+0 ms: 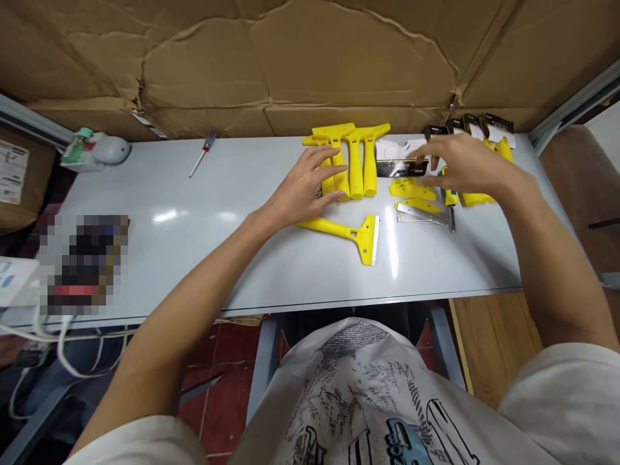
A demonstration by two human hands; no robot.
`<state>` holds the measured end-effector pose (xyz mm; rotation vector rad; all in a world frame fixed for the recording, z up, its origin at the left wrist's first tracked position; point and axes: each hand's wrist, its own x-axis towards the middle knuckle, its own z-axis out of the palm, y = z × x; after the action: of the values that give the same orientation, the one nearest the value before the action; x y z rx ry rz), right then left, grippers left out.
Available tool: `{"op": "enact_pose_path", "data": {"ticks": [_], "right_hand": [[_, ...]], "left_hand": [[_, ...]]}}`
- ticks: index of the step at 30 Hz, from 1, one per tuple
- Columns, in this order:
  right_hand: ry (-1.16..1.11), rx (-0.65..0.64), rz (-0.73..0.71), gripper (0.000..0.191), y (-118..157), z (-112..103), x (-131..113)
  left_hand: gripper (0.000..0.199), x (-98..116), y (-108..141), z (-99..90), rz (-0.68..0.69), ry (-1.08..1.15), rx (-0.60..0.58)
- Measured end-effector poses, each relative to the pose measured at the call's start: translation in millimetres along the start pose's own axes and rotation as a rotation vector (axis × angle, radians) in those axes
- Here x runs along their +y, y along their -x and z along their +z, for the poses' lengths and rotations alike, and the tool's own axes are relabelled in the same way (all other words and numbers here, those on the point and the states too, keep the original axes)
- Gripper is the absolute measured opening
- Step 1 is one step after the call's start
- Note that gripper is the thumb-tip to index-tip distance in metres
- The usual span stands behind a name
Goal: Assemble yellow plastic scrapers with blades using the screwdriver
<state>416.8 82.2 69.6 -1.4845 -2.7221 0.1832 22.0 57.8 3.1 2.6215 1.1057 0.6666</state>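
My left hand (312, 184) has its fingers spread at the left side of a group of yellow scraper handles (356, 161). Below it lies a yellow scraper (365, 239) with a metal blade edge, its handle end near my wrist. My right hand (453, 161) hovers with bent, parted fingers over the right side of the table, beside a black-and-white package (402, 161). Under and left of that hand are small yellow plates (411, 189), thin metal blades (420, 216) and a screwdriver with a yellow-green handle (451, 197). Neither hand visibly holds anything.
A small screwdriver (203, 154) lies at the back left. A white rounded device (112, 150) stands in the back left corner. A blurred-out object (90, 261) and white cables (62, 342) are at the left edge. Cardboard (271, 64) lines the back; more packages (498, 129) sit back right.
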Motion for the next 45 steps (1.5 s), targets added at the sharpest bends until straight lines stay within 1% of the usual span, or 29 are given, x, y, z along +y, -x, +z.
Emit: {"op": "enact_pose_path", "data": {"ticks": [2,3,6,10,14,17,19,21,23,24,26,28,29,31,33,36,39,40,41,42,43,44,45], "right_hand": [[0.080,-0.150,0.024,0.060,13,1,-7],[0.108,-0.184,0.026,0.063,16,3,-9],[0.112,-0.188,0.025,0.061,19,13,-11],[0.019,-0.155,-0.016,0.052,14,22,-9],[-0.065,-0.142,-0.055,0.056,2,29,-9],[-0.074,-0.146,-0.053,0.059,-7,32,-11],[-0.085,-0.126,-0.065,0.063,-7,30,-12],[-0.105,-0.073,-0.083,0.063,1,25,-11],[-0.123,-0.048,-0.078,0.053,17,18,-10],[-0.125,-0.068,-0.061,0.047,26,15,-11],[-0.112,-0.153,-0.025,0.040,44,11,-14],[-0.090,-0.229,-0.032,0.035,57,10,-20],[-0.081,-0.243,-0.042,0.032,61,11,-25],[-0.083,-0.240,-0.051,0.028,65,15,-34],[-0.101,-0.225,-0.036,0.029,64,20,-43],[-0.109,-0.201,-0.044,0.029,59,26,-58],[-0.085,-0.190,-0.094,0.027,57,24,-65],[-0.099,-0.170,-0.102,0.027,57,20,-61],[-0.121,-0.114,-0.081,0.027,59,14,-54],[-0.131,-0.024,-0.024,0.030,61,8,-42],[-0.146,0.083,0.058,0.035,65,1,-28],[-0.102,0.252,0.202,0.036,68,-5,-12],[0.000,0.356,0.348,0.039,72,-10,4]], "left_hand": [[0.042,9,-1,0.2,0.028,0.002,0.068],[0.038,14,-1,0.3,0.040,0.005,0.094],[0.031,26,0,0.8,0.071,0.024,0.135],[0.027,34,7,1.5,0.077,0.040,0.135],[0.025,32,17,3.7,0.098,0.042,0.170],[0.021,28,20,6.0,0.131,0.053,0.219],[0.020,25,22,7.2,0.145,0.056,0.249],[0.019,23,23,7.7,0.158,0.050,0.274],[0.018,22,25,7.6,0.172,0.056,0.302],[0.018,22,25,7.5,0.178,0.067,0.318],[0.017,21,26,7.5,0.186,0.098,0.352],[0.017,20,27,8.0,0.182,0.112,0.377],[0.018,20,27,8.3,0.173,0.107,0.381],[0.022,21,27,8.8,0.146,0.080,0.375],[0.025,21,28,9.0,0.130,0.052,0.370],[0.025,20,32,9.1,0.132,0.035,0.385],[0.026,17,37,9.1,0.108,0.025,0.372],[0.027,16,39,9.0,0.096,0.021,0.361],[0.027,15,40,8.9,0.089,0.018,0.352],[0.026,14,41,8.7,0.089,0.017,0.347],[0.025,14,41,8.6,0.096,0.017,0.347],[0.022,15,42,8.5,0.110,0.018,0.351],[0.020,17,42,8.4,0.128,0.017,0.356]]}}
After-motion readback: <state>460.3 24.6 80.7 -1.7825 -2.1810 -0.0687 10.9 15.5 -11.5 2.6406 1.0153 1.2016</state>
